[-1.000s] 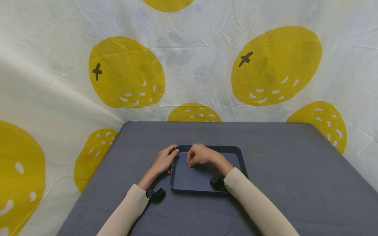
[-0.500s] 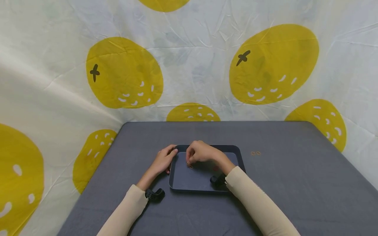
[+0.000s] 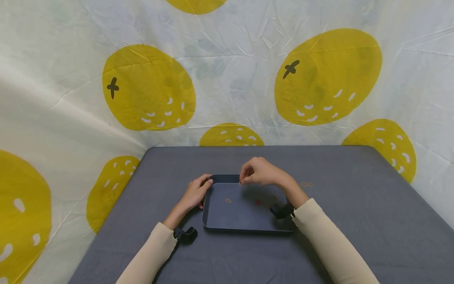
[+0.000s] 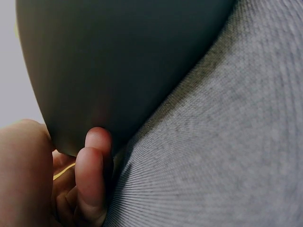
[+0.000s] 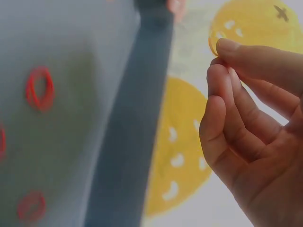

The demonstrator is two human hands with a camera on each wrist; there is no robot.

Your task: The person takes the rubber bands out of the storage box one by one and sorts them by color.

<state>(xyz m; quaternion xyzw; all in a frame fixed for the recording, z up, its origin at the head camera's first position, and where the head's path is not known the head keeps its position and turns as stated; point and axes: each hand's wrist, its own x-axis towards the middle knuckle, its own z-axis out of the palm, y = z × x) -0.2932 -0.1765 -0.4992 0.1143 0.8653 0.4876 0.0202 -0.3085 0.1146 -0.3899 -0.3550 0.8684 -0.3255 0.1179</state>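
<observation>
My right hand (image 3: 260, 171) is raised over the far side of the dark tray (image 3: 230, 221), with a thin yellow rubber band (image 5: 211, 46) pinched between thumb and fingertips. At the tray's left far corner, my left hand (image 3: 195, 193) grips the rim. Its thumb lies on the edge, and its fingers (image 4: 90, 177) touch the outer wall in the left wrist view. A yellow-orange rubber band (image 3: 228, 200) lies in the left part of the tray. Red rubber bands (image 5: 40, 89) lie on the tray floor further right, partly shadowed by my right arm.
Two yellow-orange rubber bands (image 3: 306, 184) lie side by side on the grey tablecloth (image 3: 354, 221), right of the tray. Behind the table hangs a white curtain (image 3: 234, 86) with large yellow fruit prints. Each wrist wears a black camera mount.
My right hand has lifted from the tray's left part and moved right and away from me, carrying a rubber band. Another band stays where it was. The left hand has kept its place.
</observation>
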